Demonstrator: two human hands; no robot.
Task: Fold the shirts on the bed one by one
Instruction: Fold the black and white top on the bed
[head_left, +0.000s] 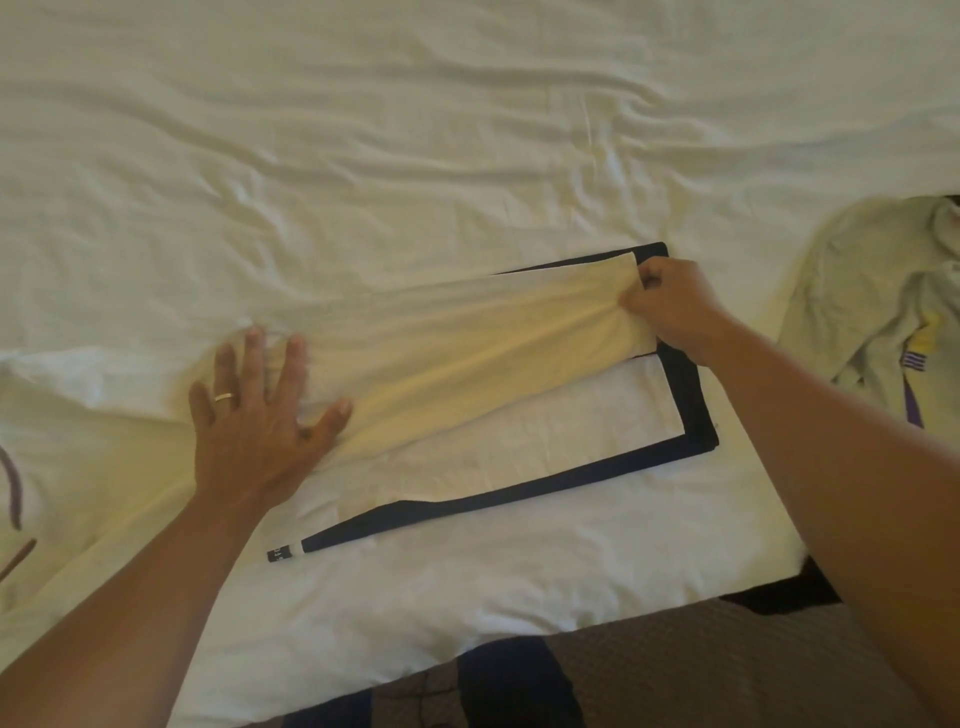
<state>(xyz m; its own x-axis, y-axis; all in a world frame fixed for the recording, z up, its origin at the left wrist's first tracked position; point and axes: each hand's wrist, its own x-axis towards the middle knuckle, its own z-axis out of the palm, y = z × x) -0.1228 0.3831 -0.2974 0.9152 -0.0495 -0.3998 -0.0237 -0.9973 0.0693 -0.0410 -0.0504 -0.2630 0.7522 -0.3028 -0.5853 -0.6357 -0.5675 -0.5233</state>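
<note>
Folding in progress: cream shirt being drawn across a dark folded garment on the bed.

The bed is carrying all items on its wrinkled white sheet. The cream shirt is lying near the bed's front edge, its long axis running left to right and rising slightly toward the right, atop a dark folded garment with a white panel showing. A second pale shirt is waiting crumpled at the right edge. The left hand is pressing flat, fingers spread, pinning the fabric's left portion. The right hand is pinching the shirt's right end, fingers curled round it. The fabric is judged light, soft and limp, creasing readily; corners and hems are offering the best hold.
</note>
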